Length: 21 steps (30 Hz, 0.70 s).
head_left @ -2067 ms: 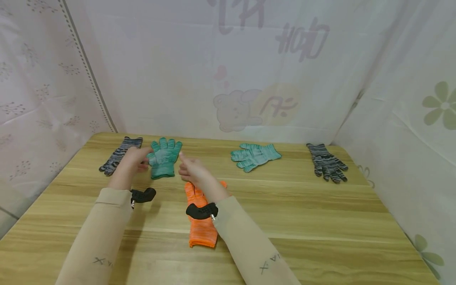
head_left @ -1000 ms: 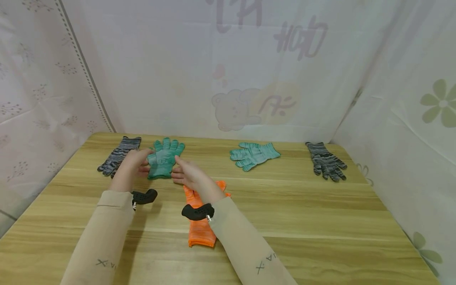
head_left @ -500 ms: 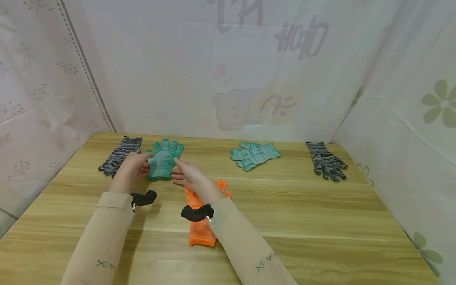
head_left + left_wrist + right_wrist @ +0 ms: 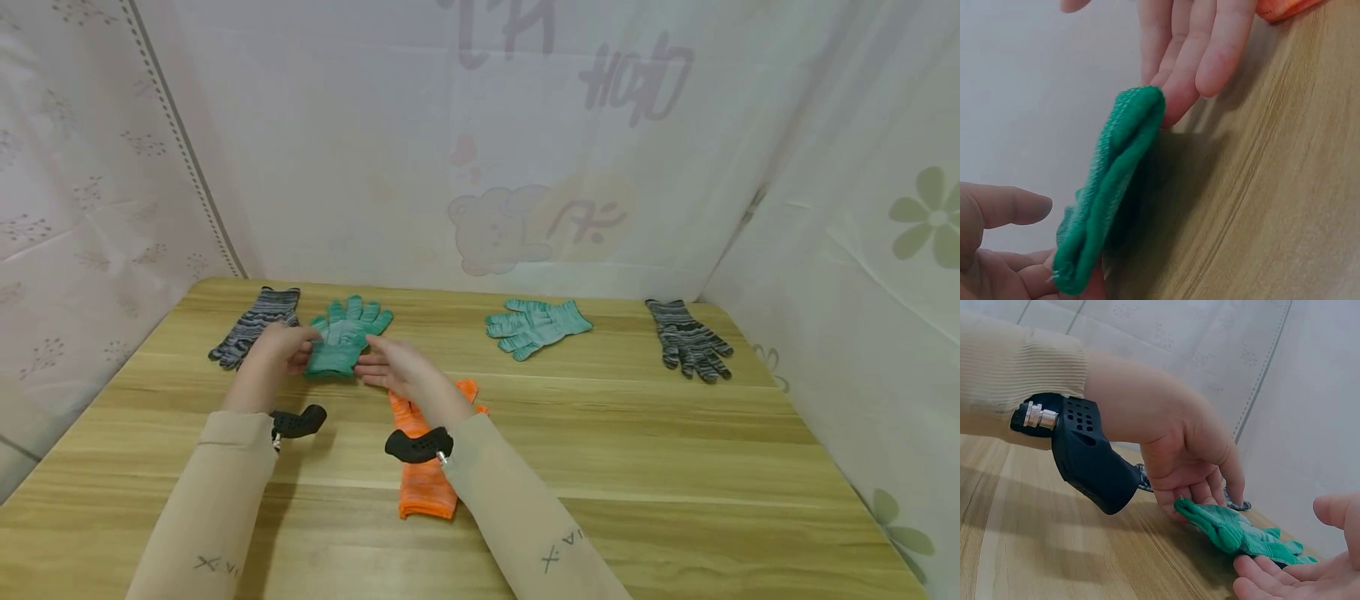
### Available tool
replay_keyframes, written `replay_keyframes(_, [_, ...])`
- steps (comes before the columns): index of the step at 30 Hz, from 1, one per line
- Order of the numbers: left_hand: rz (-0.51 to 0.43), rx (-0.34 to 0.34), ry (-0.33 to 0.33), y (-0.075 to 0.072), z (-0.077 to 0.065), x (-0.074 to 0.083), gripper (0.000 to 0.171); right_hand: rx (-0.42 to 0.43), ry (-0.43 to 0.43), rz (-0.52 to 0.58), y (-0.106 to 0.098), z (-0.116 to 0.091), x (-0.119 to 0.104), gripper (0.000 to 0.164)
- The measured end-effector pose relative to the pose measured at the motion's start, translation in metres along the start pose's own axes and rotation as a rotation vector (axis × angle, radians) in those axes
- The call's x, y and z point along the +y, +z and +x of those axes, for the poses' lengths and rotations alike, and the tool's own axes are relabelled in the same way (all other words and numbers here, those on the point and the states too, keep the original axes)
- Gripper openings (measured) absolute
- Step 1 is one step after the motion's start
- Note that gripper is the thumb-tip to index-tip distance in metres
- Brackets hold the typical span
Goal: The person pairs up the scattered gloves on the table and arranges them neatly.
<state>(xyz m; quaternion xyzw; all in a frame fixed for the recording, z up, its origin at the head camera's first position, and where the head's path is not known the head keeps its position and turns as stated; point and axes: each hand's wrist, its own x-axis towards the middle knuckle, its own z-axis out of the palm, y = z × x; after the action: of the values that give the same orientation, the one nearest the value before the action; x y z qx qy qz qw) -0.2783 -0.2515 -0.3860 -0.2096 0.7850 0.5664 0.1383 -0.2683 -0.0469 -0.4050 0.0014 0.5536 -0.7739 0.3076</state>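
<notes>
A green knitted glove (image 4: 341,342) lies spread, palm area up, between my two hands at the back left of the table. My left hand (image 4: 279,346) is at its left side, fingers extended beneath the edge and thumb above. At the other side, my right hand (image 4: 401,367) reaches straight fingers under the glove's edge, thumb raised. In the left wrist view the cuff (image 4: 1113,175) rests across both hands' fingertips, with shadow on the wood below. The right wrist view shows the glove (image 4: 1229,528) bridging the hands, each thumb apart from it.
An orange glove (image 4: 427,487) lies partly under my right forearm. Behind my left hand is a grey-black striped glove (image 4: 258,312). A light green glove (image 4: 536,327) and another striped glove (image 4: 686,342) lie farther right. A curtain (image 4: 360,167) hangs behind the wooden table (image 4: 637,467).
Both hands have closed in on the green glove, the right one moving left to its edge. The glove has shifted slightly and tilted on the fingers. The other gloves stay put.
</notes>
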Motion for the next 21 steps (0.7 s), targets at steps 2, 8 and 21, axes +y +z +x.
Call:
replay_keyframes(2, [0.027, 0.0, 0.002, -0.001, 0.0011, -0.0011, 0.067, 0.002, -0.001, 0.013, 0.001, 0.001, 0.0001, 0.053])
replay_keyframes(8, [0.066, -0.005, 0.01, -0.0023, 0.0022, -0.0046, 0.05, 0.0, 0.003, 0.017, 0.0024, 0.0023, 0.0018, 0.051])
replay_keyframes(21, [-0.01, -0.096, 0.063, 0.0044, -0.0051, -0.0028, 0.068, -0.01, -0.057, -0.1, -0.0011, 0.0063, 0.0066, 0.035])
